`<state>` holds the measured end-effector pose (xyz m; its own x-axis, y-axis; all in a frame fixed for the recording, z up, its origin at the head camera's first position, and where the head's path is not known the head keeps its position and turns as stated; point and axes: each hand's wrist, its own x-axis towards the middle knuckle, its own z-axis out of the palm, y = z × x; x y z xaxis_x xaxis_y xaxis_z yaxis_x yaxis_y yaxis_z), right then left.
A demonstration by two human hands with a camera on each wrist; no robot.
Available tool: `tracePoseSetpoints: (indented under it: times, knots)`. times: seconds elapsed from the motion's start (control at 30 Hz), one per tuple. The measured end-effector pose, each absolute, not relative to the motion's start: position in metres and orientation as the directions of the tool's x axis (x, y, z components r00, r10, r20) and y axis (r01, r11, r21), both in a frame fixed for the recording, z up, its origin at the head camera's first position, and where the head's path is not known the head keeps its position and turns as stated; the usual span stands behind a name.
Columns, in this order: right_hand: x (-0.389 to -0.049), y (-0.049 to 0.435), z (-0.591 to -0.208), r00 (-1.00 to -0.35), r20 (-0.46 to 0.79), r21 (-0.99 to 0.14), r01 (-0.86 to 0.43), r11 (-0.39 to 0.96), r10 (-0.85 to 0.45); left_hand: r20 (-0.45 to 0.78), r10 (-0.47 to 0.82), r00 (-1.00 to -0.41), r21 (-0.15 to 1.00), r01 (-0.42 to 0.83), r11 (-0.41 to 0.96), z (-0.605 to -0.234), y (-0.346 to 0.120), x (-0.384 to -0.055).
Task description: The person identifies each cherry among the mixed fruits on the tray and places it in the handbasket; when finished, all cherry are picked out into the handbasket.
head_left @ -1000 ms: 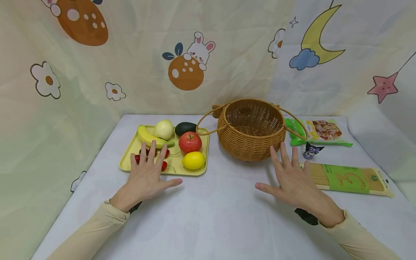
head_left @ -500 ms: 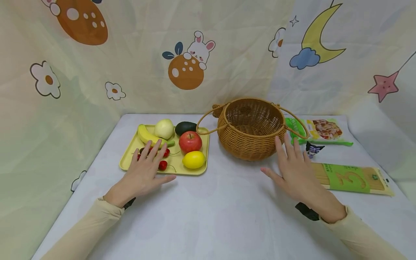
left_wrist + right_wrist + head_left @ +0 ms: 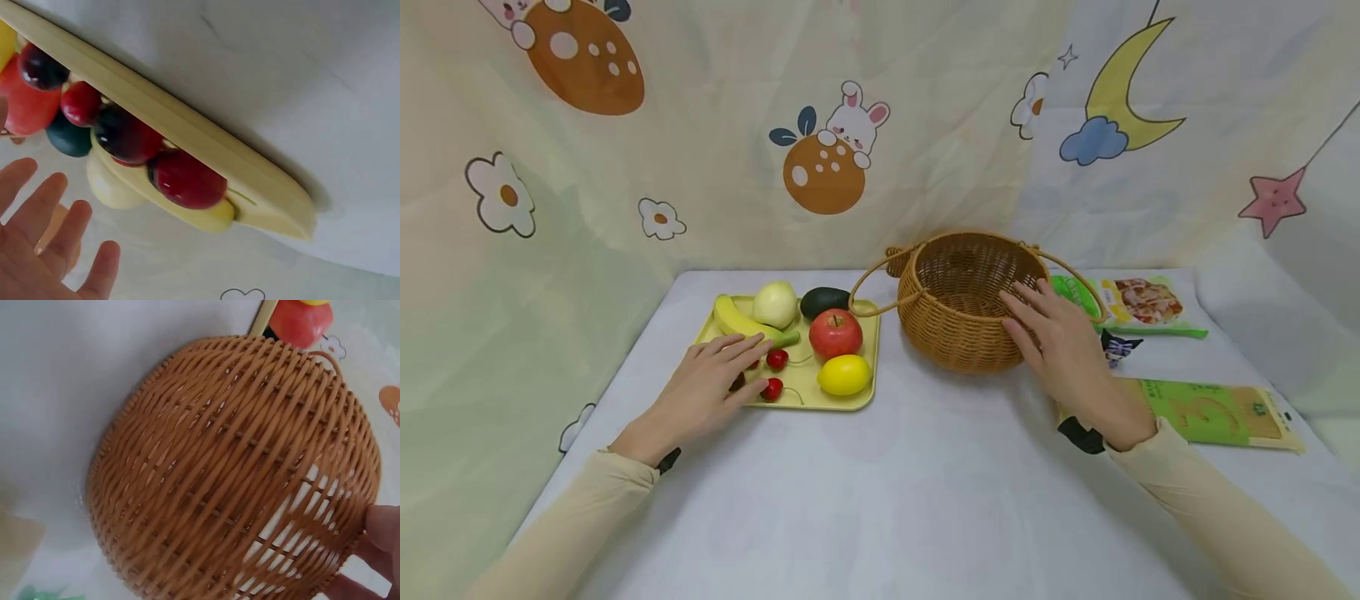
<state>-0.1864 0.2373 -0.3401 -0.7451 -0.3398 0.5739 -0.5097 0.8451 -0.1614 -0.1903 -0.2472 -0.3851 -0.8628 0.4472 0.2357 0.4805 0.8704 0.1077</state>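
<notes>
My right hand (image 3: pixel 1067 358) is at the front right rim of the brown wicker basket (image 3: pixel 951 342). Its fingers reach over the rim, and in the right wrist view the thumb lies against the outside of the wicker wall (image 3: pixel 219 469); it grips the rim. My left hand (image 3: pixel 692 396) hovers over the front left of a yellow tray (image 3: pixel 812 402), fingers extended, holding nothing. On the tray lie a banana (image 3: pixel 737 317), an apple (image 3: pixel 835 333), a lemon (image 3: pixel 845 375), a pale round fruit (image 3: pixel 775 304), a dark green avocado-like fruit (image 3: pixel 823 302) and several cherries (image 3: pixel 777 359), some hidden by the hand.
Right of the basket are a green food packet (image 3: pixel 1142 302), a small dark figurine (image 3: pixel 1118 347) and a noodle pack (image 3: pixel 1210 411), partly covered by my right arm. One basket handle (image 3: pixel 868 312) overhangs the tray's edge. A printed cloth hangs behind the white table (image 3: pixel 880 500).
My right hand has moved up and left from the air onto the basket's rim, its fingers now over it. The left hand has shifted left and slightly lower, its fingers closer together.
</notes>
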Motion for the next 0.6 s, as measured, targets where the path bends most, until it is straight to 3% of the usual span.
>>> tracePoseSetpoints:
  times: [0.23, 0.6]
  knots:
    - [-0.194, 0.239, -0.35, -0.713, 0.637, -0.232, -0.539, 0.81, -0.292, 0.286, 0.481, -0.829, 0.11, 0.527, 0.843, -0.385, -0.262, -0.201]
    - [-0.199, 0.239, -0.358, -0.663, 0.695, -0.234, -0.573, 0.785, -0.277, 0.272, 0.508, -0.817, 0.237, 0.568, 0.788, -0.388, -0.28, -0.209]
